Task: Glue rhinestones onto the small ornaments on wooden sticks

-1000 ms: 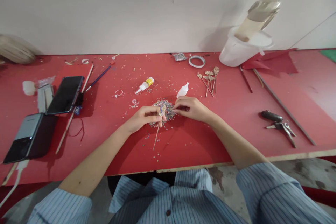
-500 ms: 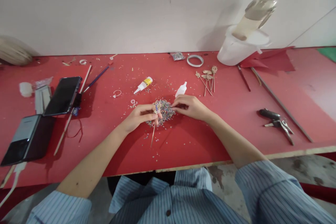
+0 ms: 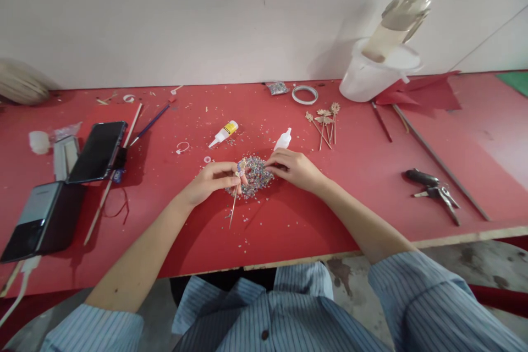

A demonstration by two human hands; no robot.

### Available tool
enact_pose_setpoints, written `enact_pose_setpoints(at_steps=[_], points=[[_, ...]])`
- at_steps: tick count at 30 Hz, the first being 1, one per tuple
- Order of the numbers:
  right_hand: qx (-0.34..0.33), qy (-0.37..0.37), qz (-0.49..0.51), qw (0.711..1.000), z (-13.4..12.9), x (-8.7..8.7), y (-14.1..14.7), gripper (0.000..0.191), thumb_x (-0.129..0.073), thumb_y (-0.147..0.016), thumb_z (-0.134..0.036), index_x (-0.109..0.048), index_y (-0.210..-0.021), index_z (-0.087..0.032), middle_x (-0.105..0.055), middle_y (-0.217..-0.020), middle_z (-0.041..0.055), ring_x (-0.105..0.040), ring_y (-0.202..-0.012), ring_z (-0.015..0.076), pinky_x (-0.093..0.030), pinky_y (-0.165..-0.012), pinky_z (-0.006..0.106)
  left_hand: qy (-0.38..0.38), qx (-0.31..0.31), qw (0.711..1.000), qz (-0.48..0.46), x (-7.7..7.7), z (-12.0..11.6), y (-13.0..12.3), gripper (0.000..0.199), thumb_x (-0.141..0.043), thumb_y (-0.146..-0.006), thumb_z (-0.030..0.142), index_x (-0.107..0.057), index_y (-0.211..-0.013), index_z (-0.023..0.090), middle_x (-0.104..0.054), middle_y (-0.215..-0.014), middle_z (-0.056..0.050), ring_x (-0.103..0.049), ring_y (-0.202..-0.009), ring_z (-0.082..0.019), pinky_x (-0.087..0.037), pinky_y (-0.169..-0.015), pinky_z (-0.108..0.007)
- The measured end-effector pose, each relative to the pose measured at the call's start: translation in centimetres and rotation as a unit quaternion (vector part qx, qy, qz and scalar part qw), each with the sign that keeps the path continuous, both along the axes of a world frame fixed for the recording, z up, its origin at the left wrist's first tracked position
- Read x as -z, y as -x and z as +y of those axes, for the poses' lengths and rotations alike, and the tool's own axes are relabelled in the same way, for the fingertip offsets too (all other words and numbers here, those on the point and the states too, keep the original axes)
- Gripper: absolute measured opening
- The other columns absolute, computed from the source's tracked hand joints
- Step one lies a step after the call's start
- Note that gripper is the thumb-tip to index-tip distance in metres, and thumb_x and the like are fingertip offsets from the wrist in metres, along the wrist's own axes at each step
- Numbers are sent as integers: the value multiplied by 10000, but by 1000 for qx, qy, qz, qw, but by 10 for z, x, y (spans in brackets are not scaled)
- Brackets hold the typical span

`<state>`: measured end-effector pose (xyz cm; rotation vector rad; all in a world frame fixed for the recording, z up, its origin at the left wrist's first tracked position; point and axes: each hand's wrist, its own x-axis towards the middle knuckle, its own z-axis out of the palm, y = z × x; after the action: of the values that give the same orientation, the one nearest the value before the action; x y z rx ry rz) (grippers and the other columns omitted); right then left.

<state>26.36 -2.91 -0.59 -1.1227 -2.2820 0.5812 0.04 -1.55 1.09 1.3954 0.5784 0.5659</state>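
Note:
My left hand (image 3: 215,179) pinches a thin wooden stick (image 3: 233,210) near its top, where a small ornament (image 3: 241,167) is partly covered with blue and pale chips. The stick slants down toward me over the red table. Behind and to the right of the ornament lies a heap of tiny multicoloured chips (image 3: 256,175). At the heap's right edge, the fingertips of my right hand (image 3: 297,169) are pressed together; whether a chip is between them is too small to tell. A white squeeze bottle (image 3: 282,139) lies just beyond that hand. A glue bottle with a yellow label (image 3: 225,133) lies farther left.
Several wooden ornaments on sticks (image 3: 325,121) lie right of centre, near a tape roll (image 3: 304,95). A white bucket (image 3: 363,74) stands against the wall. Keys (image 3: 437,193) lie at right, a phone (image 3: 99,151) and a power bank (image 3: 43,220) at left.
My left hand has shifted slightly left with the stick and its ornament, away from the heap. My right hand remains at the heap's right edge with its fingers closed.

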Motion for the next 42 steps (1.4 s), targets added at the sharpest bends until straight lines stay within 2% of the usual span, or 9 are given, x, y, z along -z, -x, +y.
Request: enact_pose_setpoints(at_steps=[3,8,12,19,29,32,37,39,42], points=[[-1,7,-24,1000,-3,-1,2,163,-521,-921,-273,-659,-945,-191,-646,-950,56,-611,-850,143,-480,-773,272,3,-12,1000,-20,1,-1,-3,121,-632,-842,257,-684,-855,149,-665,-660,-11,-603,-617,-110,-465,-656,-257],[-51,10,-30,998,-5,-5,3,172,-515,-922,-283,-660,-955,-195,-639,-939,55,-600,-810,134,-472,-725,258,21,-15,998,-54,2,-6,-17,130,-652,-823,265,-683,-823,138,-664,-656,-19,-599,-597,-109,-464,-627,-248],[-25,-13,-17,999,-3,-8,-1,159,-513,-917,-250,-654,-941,-182,-631,-899,52,-576,-763,125,-461,-694,251,29,24,999,-23,0,-7,-19,144,-647,-831,273,-691,-855,138,-673,-687,-30,-618,-641,-118,-472,-646,-248],[38,-32,-58,997,-3,-9,-1,168,-504,-915,-252,-656,-923,-180,-637,-916,47,-569,-706,111,-451,-668,251,4,0,1000,-23,2,-1,-4,124,-635,-839,256,-688,-866,147,-666,-655,-9,-614,-628,-116,-490,-774,-307],[-40,-10,-108,993,-7,-8,1,176,-496,-923,-255,-645,-1002,-204,-649,-1009,52,-619,-867,145,-471,-708,261,10,-28,999,-34,4,-2,-9,100,-643,-829,237,-678,-830,144,-672,-685,-10,-623,-618,-112,-498,-710,-284],[-21,-9,-79,997,-7,-9,1,175,-498,-920,-240,-649,-996,-197,-645,-990,51,-615,-866,141,-476,-741,263,8,-29,999,-37,5,0,-9,109,-644,-828,245,-676,-829,141,-667,-684,-9,-619,-609,-112,-505,-710,-294],[59,-15,-85,995,-6,-7,3,170,-499,-919,-260,-646,-959,-184,-644,-968,53,-613,-805,138,-465,-694,255,14,-8,999,-31,3,1,-6,121,-646,-830,254,-692,-850,145,-662,-653,-9,-620,-623,-112,-491,-708,-273],[61,-14,-102,993,-7,-6,4,169,-500,-919,-268,-644,-956,-187,-645,-965,52,-616,-809,143,-456,-667,250,24,-10,999,-42,2,0,-6,118,-650,-828,252,-696,-846,145,-663,-661,-10,-622,-627,-109,-482,-688,-256],[18,-12,-108,994,-8,-6,6,161,-502,-919,-266,-639,-969,-199,-645,-972,50,-615,-826,144,-450,-661,242,34,-14,997,-63,2,-1,-8,113,-658,-823,250,-696,-829,144,-662,-665,-10,-620,-620,-102,-473,-668,-242]])
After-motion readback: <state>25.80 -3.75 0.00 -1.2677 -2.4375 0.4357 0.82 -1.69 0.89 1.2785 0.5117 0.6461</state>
